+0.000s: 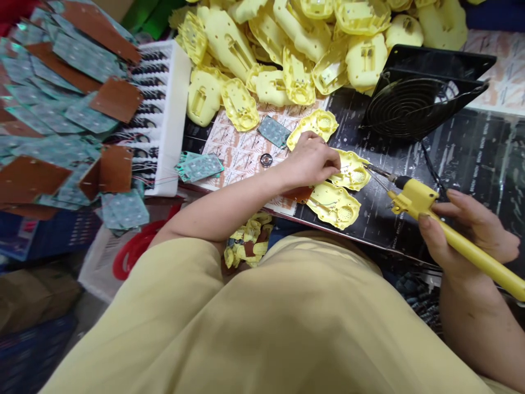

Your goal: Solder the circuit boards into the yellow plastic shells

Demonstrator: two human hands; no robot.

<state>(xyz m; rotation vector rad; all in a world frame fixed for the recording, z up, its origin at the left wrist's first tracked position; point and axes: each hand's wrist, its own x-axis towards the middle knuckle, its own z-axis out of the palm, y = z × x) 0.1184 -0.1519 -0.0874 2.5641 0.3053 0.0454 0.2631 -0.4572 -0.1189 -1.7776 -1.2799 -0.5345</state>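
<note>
My right hand (463, 230) grips a yellow soldering iron (418, 200). The iron's metal tip points left, at the right edge of a yellow plastic shell half (353, 171) on the table. Over that shell's left side is my left hand (314, 158), fingers curled together in a pinch; what they hold is hidden. Two more shell halves lie close by, one beyond the hand (324, 125) and one nearer my body (336, 207). A brown circuit board (298, 194) lies partly under my left wrist. Farther left are a green circuit board (273, 131) and a small round speaker (266, 160).
Yellow shells (283, 44) are heaped at the back. A black fan (414, 104) stands at the right rear, its cable trailing forward. On the left, a white foam tray (168, 120) holds rows of speakers, beside stacked circuit boards (82, 120). A red ring-shaped object (135, 249) is below.
</note>
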